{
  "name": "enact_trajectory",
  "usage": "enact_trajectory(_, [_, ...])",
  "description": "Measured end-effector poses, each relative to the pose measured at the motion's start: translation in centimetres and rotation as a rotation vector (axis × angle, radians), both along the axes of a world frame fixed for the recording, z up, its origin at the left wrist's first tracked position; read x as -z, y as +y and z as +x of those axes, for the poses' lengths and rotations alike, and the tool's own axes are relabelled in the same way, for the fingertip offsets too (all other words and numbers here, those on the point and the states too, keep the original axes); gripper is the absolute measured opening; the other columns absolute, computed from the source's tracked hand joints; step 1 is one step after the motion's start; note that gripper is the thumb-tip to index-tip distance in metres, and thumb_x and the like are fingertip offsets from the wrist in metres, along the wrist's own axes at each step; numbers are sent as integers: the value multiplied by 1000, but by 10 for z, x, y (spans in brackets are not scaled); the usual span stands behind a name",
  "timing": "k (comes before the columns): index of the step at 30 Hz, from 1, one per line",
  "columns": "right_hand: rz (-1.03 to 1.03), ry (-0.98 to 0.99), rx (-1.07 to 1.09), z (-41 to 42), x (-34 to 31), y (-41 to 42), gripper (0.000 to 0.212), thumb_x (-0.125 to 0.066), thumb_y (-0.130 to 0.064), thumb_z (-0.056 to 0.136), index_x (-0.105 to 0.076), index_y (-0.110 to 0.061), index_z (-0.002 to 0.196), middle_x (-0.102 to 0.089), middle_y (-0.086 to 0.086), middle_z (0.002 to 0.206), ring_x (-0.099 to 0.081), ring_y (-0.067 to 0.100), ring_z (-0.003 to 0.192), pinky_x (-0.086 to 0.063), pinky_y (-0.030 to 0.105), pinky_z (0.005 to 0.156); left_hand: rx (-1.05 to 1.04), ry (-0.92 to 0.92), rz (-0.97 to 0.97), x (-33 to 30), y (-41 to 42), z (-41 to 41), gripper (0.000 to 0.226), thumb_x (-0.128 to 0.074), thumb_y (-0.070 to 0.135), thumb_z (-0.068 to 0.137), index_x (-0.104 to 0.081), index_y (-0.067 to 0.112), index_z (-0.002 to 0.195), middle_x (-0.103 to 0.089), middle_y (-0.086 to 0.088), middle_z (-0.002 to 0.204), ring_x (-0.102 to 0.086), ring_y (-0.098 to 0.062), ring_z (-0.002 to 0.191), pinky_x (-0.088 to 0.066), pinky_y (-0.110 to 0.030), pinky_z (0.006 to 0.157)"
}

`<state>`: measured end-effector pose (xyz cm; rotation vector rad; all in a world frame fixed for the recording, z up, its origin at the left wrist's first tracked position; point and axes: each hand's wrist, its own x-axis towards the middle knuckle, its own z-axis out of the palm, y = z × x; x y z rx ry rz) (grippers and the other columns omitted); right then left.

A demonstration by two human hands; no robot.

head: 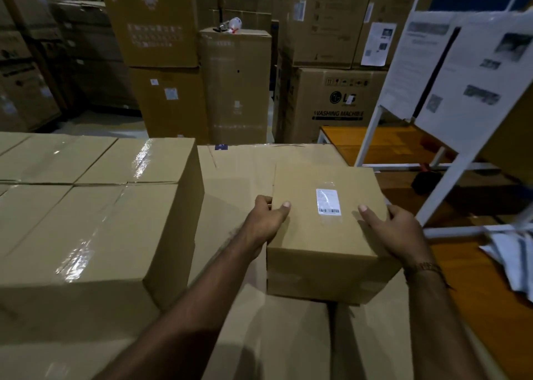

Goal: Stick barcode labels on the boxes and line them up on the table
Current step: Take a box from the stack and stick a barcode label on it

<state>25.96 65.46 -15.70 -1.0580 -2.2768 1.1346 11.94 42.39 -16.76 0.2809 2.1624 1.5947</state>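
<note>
Hands on both sides of the small box [326, 229]: left hand [266, 221] grips its left edge, right hand [395, 232] its right. Barcode label [328, 201] sits on top. Box sits over flat cardboard [230, 183], just beside big taped cartons [86, 221].

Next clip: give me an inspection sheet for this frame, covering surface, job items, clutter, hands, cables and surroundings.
Surface: flattened brown cardboard sheet under the work; orange-brown wooden tabletop at right.
Job's things: small brown cardboard box with white barcode label under clear tape on top; larger taped brown cartons in rows at left.
Clutter: crumpled white papers at right edge.
Hands: left hand and right hand grip the small box's opposite sides.
Cables: nothing seen.
Surroundings: stacked warehouse cartons; white metal frame holding printed sheets.
</note>
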Motion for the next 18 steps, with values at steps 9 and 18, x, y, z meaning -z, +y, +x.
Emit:
enact_trajectory(9, [45,114,112,112,-4,-140,53,-70,-54,96,-63,-20,136,-68,1,125,-59,20,111,-49,40,91,36,92,85,-4,-114,91,38,-57,47,105,-46,26,136,-61,5,130,-61,-18,118,-52,-43,105])
enact_trajectory(18, [72,171,174,215,-4,-286,52,-69,-54,96,-65,-24,137,-69,-3,127,-60,18,113,-50,41,97,57,132,139,2,-247,180,41,-64,48,97,-51,28,132,-67,9,123,-67,-16,112,-56,-48,100])
